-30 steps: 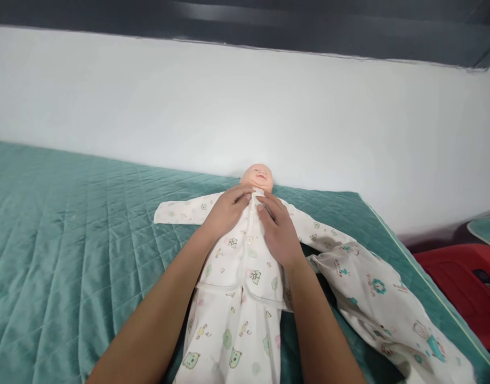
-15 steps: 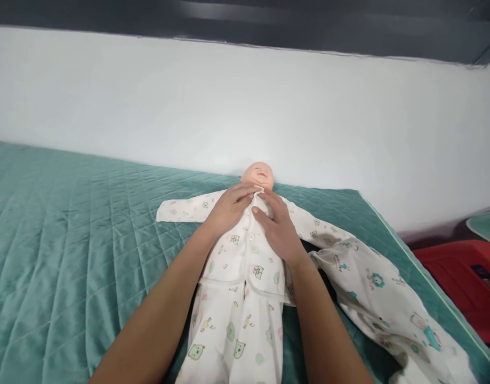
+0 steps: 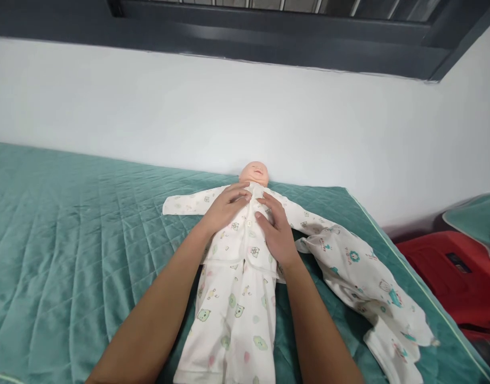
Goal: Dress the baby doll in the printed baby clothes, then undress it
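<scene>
A baby doll lies on its back, dressed in a white printed shirt with a button down the front and matching white trousers. My left hand rests on the upper chest beside the collar, its fingers loosely stretched. On the other side of the front opening, my right hand lies with fingers spread on the shirt. Neither hand holds anything that I can see. The doll's arms are inside the outspread sleeves or hidden by them.
A second white garment with teal prints lies crumpled on the right of the green quilted bed cover. Beyond the bed's right edge stands a red plastic object. A white wall rises behind the doll's head.
My hands have come away from the collar and moved slightly down and apart over the chest. The camera view has tilted up and turned a little right.
</scene>
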### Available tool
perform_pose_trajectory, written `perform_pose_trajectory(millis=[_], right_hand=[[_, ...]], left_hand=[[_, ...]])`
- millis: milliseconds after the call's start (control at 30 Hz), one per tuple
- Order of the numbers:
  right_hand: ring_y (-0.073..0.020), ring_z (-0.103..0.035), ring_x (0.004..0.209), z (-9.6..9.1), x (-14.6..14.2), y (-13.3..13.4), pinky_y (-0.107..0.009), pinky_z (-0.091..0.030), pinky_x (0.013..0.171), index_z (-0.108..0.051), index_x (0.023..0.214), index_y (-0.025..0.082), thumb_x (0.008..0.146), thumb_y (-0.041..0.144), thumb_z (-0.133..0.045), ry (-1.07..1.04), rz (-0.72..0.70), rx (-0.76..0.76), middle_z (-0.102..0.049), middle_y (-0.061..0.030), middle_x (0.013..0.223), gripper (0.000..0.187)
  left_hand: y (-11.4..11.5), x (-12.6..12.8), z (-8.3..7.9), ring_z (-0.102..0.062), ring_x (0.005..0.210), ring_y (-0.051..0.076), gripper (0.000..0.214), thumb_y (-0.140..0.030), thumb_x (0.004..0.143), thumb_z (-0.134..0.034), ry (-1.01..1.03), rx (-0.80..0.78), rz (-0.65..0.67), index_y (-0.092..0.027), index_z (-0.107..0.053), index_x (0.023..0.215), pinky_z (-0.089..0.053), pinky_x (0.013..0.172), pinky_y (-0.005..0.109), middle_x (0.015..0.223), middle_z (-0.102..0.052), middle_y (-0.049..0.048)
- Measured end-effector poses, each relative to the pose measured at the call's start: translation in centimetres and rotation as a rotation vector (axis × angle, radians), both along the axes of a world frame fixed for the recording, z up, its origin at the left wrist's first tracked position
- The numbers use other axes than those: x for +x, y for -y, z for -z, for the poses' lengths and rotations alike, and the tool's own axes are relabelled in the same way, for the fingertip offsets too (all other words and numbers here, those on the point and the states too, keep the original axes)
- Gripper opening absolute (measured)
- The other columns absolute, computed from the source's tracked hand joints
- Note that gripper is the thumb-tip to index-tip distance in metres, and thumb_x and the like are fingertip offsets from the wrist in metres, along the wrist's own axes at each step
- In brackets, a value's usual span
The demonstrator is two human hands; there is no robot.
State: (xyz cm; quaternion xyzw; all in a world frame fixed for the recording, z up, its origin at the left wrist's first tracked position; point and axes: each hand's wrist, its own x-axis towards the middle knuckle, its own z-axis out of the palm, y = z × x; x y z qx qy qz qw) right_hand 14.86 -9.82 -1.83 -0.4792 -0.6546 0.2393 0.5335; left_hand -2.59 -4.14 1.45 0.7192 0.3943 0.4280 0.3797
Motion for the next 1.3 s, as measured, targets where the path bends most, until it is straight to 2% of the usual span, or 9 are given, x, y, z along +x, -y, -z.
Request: perform_pose_trajectory(millis=[233,433,600,800,967,1100,1300], right_hand=[[-0.0218,-0.043,0.143,-0.6,-0.4,0.1,-0.047,-0.036,0.122,-0.067,0.120,0.034,0.096,0.037,-0.057,0.008,0.033,-0.005,-0.051,-0.0001,0.151,0.026],[-0.0235,-0.044,0.142,-0.6,-0.5,0.2,-0.047,-0.048,0.111,-0.069,0.119,0.036,0.096,0.037,-0.057,-0.017,0.041,-0.040,-0.052,0.0010,0.150,0.026],[-0.0243,-0.043,0.143,-0.7,-0.6,0.2,-0.052,-0.036,0.121,-0.069,0.120,0.036,0.096,0.036,-0.057,0.038,0.044,-0.024,-0.053,0.0011,0.149,0.027],[-0.0231,-0.041,0.144,-1.0,-0.9,0.5,-0.049,-0.032,0.123,-0.069,0.119,0.033,0.096,0.033,-0.057,0.065,0.051,-0.036,-0.052,0.0006,0.150,0.026],[-0.0231,-0.046,0.140,-0.9,-1.1,0.5,-0.049,-0.034,0.121,-0.062,0.119,0.030,0.091,0.033,-0.062,-0.068,0.082,-0.053,-0.054,-0.0022,0.147,0.028],[-0.0231,-0.047,0.140,-0.8,-1.1,0.4,-0.049,-0.035,0.120,-0.060,0.116,0.030,0.090,0.033,-0.063,-0.104,0.065,-0.070,-0.054,-0.0025,0.147,0.026],[-0.0230,-0.047,0.140,-0.9,-1.1,0.4,-0.049,-0.035,0.120,-0.060,0.114,0.030,0.090,0.034,-0.063,-0.129,0.059,-0.084,-0.055,-0.0025,0.147,0.025]], left_hand=[[-0.5,-0.3,0.0,-0.044,0.145,0.024,0.025,-0.042,0.092,-0.059,-0.007,0.009,0.086,-0.027,-0.076,0.102,-0.034,0.121,0.039,0.152,-0.052,0.0026],[-0.6,-0.5,-0.1,-0.043,0.145,0.025,0.023,-0.040,0.092,-0.061,0.006,-0.019,0.126,-0.029,-0.077,0.105,-0.035,0.121,0.043,0.154,-0.051,0.0020],[-0.7,-0.6,-0.1,-0.044,0.145,0.026,0.018,-0.038,0.089,-0.065,0.020,-0.040,0.110,-0.028,-0.075,0.098,-0.032,0.122,0.045,0.154,-0.051,0.0015],[-0.8,-0.3,0.3,-0.048,0.141,0.024,0.012,-0.034,0.087,-0.067,0.023,0.037,0.069,-0.025,-0.072,0.092,-0.030,0.122,0.043,0.148,-0.057,0.0029],[-0.9,0.1,0.6,-0.051,0.138,0.024,0.008,-0.030,0.086,-0.067,-0.018,0.120,0.007,-0.023,-0.070,0.089,-0.035,0.119,0.044,0.145,-0.059,0.0056],[-0.6,0.1,0.4,-0.052,0.136,0.024,0.012,-0.030,0.089,-0.063,-0.012,0.183,0.054,-0.024,-0.073,0.093,-0.038,0.117,0.043,0.142,-0.061,0.0053],[0.0,0.2,-0.4,-0.051,0.137,0.022,0.019,-0.030,0.094,-0.057,-0.040,0.183,0.089,-0.024,-0.075,0.093,-0.037,0.119,0.045,0.137,-0.065,0.0040]])
